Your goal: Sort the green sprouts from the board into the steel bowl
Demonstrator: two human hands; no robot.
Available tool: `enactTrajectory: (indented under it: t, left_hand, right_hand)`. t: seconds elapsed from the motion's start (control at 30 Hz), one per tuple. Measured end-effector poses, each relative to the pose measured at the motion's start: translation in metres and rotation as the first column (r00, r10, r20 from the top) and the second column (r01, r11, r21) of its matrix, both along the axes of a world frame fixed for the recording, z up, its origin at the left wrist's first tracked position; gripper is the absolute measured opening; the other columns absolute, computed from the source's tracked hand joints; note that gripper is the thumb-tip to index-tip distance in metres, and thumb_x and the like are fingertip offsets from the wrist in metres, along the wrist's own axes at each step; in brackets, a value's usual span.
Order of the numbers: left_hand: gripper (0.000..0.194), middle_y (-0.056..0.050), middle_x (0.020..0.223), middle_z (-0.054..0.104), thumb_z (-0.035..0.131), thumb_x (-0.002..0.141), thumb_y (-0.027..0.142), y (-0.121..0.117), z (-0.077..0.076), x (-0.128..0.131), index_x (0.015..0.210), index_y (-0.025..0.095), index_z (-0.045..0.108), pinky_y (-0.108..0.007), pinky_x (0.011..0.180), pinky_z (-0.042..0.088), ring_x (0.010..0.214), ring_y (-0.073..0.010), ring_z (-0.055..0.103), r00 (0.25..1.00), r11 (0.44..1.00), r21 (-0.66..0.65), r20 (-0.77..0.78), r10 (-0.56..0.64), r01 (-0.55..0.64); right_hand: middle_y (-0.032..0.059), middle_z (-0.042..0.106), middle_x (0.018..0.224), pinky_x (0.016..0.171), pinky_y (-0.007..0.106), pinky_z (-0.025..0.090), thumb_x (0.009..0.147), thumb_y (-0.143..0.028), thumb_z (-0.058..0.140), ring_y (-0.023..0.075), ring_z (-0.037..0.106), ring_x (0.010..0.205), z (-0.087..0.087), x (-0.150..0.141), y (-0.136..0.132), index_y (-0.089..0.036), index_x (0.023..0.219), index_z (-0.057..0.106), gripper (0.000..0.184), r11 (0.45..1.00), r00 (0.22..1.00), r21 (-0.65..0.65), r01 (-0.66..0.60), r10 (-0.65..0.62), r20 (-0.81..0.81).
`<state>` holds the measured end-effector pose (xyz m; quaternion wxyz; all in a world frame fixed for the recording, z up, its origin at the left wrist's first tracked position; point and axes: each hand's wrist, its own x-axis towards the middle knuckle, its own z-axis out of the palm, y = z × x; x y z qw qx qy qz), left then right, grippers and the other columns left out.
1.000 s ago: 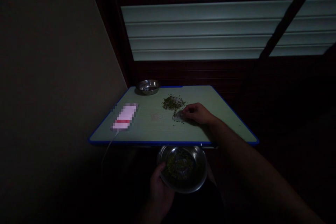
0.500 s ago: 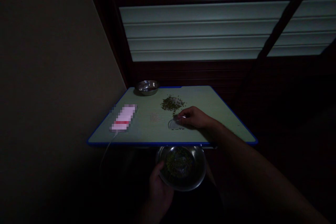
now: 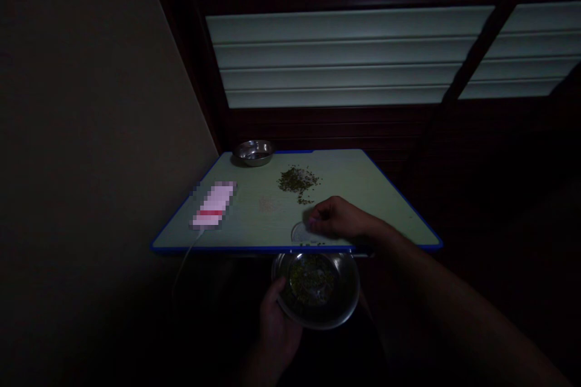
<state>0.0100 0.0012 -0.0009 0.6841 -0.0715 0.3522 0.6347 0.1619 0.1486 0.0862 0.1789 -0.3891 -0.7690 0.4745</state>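
My left hand [image 3: 278, 328] grips the left side of a metal bowl [image 3: 348, 305], thumb over its rim. The bowl is held just below the table's near edge and has many small greenish beans [image 3: 311, 275] inside. My right hand [image 3: 339, 217] pinches a clear round lid [image 3: 299, 231], which rests tilted or flat on the tabletop; I cannot tell which. A few beans lie in front of the lid, close to the near edge. Farther back is a loose pile of small dark beans [image 3: 297, 179], with a few strays on its near side.
The pale green table [image 3: 245, 224] has a blue rim. A second metal bowl [image 3: 254, 160] stands at its far left corner. A blurred-out phone [image 3: 213, 205] with a white cable [image 3: 184, 260] lies at the left. A wall and dark slatted doors [image 3: 336, 115] border the table.
My right hand has drawn the lid toward the near edge, and a few beans moved along with it. My left hand and the bowl have shifted only slightly.
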Motion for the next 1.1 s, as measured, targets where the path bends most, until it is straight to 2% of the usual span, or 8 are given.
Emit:
enactTrajectory:
  t: [0.23, 0.37, 0.47, 0.7, 0.77, 0.87, 0.97, 1.1]
  left_hand:
    - [0.022, -0.007, 0.081, 0.077, 0.056, 0.081, 0.022, 0.000, 0.000, 0.000, 0.089, 0.018, 0.075, -0.045, 0.092, 0.049, 0.087, -0.0253, 0.071, 1.000, 0.999, 0.033, -0.009, -0.007, 0.007]
    - [0.022, -0.007, 0.081, 0.077, 0.055, 0.081, 0.020, 0.001, 0.001, 0.000, 0.089, 0.018, 0.075, -0.045, 0.093, 0.049, 0.086, -0.0248, 0.071, 1.000, 0.999, 0.037, 0.010, 0.000, -0.001]
    - [0.022, -0.007, 0.082, 0.078, 0.054, 0.082, 0.019, 0.001, 0.003, 0.000, 0.088, 0.017, 0.075, -0.044, 0.093, 0.049, 0.085, -0.0239, 0.071, 1.000, 1.000, 0.029, 0.019, 0.011, -0.011]
    - [0.023, -0.006, 0.082, 0.078, 0.054, 0.082, 0.021, 0.000, 0.004, 0.000, 0.091, 0.019, 0.075, -0.045, 0.095, 0.048, 0.089, -0.0248, 0.070, 1.000, 0.999, 0.039, 0.012, -0.002, 0.002]
    - [0.023, -0.006, 0.081, 0.077, 0.054, 0.082, 0.021, -0.001, 0.003, 0.000, 0.091, 0.018, 0.075, -0.044, 0.094, 0.048, 0.088, -0.0249, 0.070, 1.000, 1.000, 0.020, 0.009, -0.006, 0.006]
    - [0.023, -0.007, 0.083, 0.077, 0.054, 0.082, 0.021, -0.002, 0.001, -0.001, 0.091, 0.018, 0.075, -0.042, 0.094, 0.048, 0.086, -0.0237, 0.071, 1.000, 1.000, 0.003, 0.017, -0.004, 0.004]
    - [0.023, -0.008, 0.087, 0.078, 0.055, 0.082, 0.021, -0.003, -0.002, -0.003, 0.093, 0.018, 0.075, -0.041, 0.094, 0.048, 0.087, -0.0234, 0.071, 1.000, 1.000, 0.010, 0.020, -0.003, 0.002]
    - [0.025, -0.008, 0.089, 0.078, 0.056, 0.081, 0.021, -0.003, -0.002, -0.003, 0.099, 0.018, 0.074, -0.043, 0.094, 0.048, 0.085, -0.0241, 0.071, 1.000, 1.000, 0.004, -0.002, -0.009, 0.009]
  right_hand:
    - [-0.0003, 0.061, 0.065, 0.057, 0.022, 0.040, 0.073, -0.030, 0.066, 0.0101, 0.050, 0.059, 0.007, 0.002, -0.013, -0.013, 0.076, 0.069, 0.018, 0.994, 0.999, 0.100, -0.034, 0.030, 0.045]
    - [-0.0004, 0.063, 0.068, 0.057, 0.023, 0.041, 0.073, -0.029, 0.066, 0.0108, 0.052, 0.059, 0.011, 0.002, -0.022, -0.015, 0.078, 0.070, 0.015, 0.991, 0.994, 0.097, -0.092, 0.086, 0.060]
    - [0.0006, 0.064, 0.069, 0.058, 0.023, 0.042, 0.072, -0.029, 0.067, 0.0109, 0.052, 0.060, 0.012, 0.001, -0.022, -0.015, 0.079, 0.069, 0.016, 0.995, 0.997, 0.074, -0.071, 0.068, 0.045]
    - [-0.0005, 0.060, 0.063, 0.054, 0.023, 0.039, 0.063, -0.033, 0.068, 0.0098, 0.049, 0.056, 0.018, 0.000, 0.019, -0.015, 0.071, 0.063, 0.021, 0.990, 0.977, 0.039, 0.134, -0.126, -0.171]
    - [-0.0014, 0.056, 0.059, 0.051, 0.023, 0.036, 0.060, -0.034, 0.068, 0.0096, 0.046, 0.053, 0.014, 0.004, 0.036, -0.015, 0.067, 0.061, 0.021, 0.952, 0.937, 0.086, 0.293, -0.269, -0.223]
    - [-0.0004, 0.057, 0.060, 0.052, 0.025, 0.036, 0.061, -0.037, 0.064, 0.0104, 0.045, 0.054, 0.004, 0.013, 0.053, -0.016, 0.066, 0.061, 0.022, 0.847, 0.836, 0.111, 0.519, -0.477, -0.272]
    - [0.0008, 0.058, 0.061, 0.055, 0.027, 0.037, 0.062, -0.039, 0.064, 0.0118, 0.047, 0.056, -0.006, 0.023, 0.058, -0.016, 0.066, 0.062, 0.024, 0.808, 0.817, 0.157, 0.567, -0.530, -0.227]
    - [0.0012, 0.059, 0.061, 0.056, 0.027, 0.038, 0.063, -0.039, 0.064, 0.0125, 0.047, 0.058, -0.010, 0.028, 0.057, -0.016, 0.066, 0.063, 0.024, 0.807, 0.836, 0.220, 0.549, -0.522, -0.169]
